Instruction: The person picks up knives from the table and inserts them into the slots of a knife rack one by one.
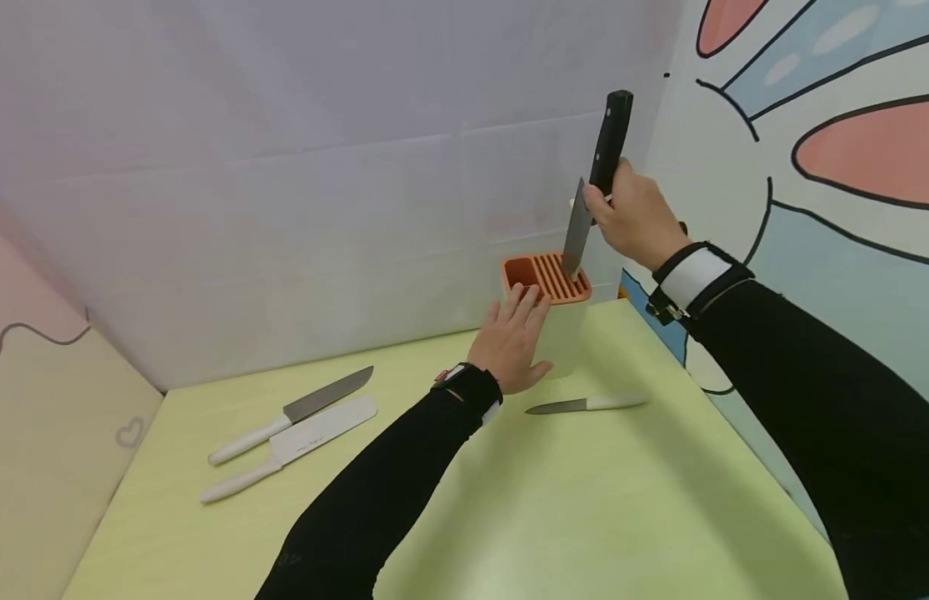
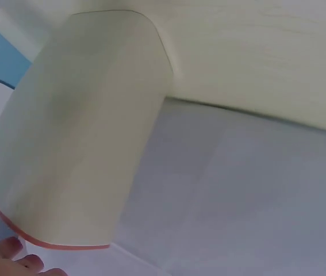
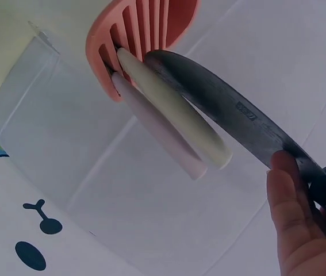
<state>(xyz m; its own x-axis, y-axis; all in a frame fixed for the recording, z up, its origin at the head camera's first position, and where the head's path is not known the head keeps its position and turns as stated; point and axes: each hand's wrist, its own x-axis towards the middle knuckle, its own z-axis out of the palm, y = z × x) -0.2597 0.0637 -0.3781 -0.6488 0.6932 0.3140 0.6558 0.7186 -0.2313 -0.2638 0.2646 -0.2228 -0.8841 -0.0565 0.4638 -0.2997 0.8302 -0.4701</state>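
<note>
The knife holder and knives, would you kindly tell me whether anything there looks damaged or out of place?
No visible damage; the cleaver, long knife and small knife lie loose on the table, perhaps misplaced, since two handles protrude from the holder.

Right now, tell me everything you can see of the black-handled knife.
The black-handled knife has a black handle with pale rivets and a broad, dark grey, metal-looking blade with a small mark on its flat. The right hand grips it where handle meets blade. It is tilted, handle up, its tip down at the slots of the orange-topped knife block, near two pale handles. Whether the tip is inside a slot is unclear.
</note>
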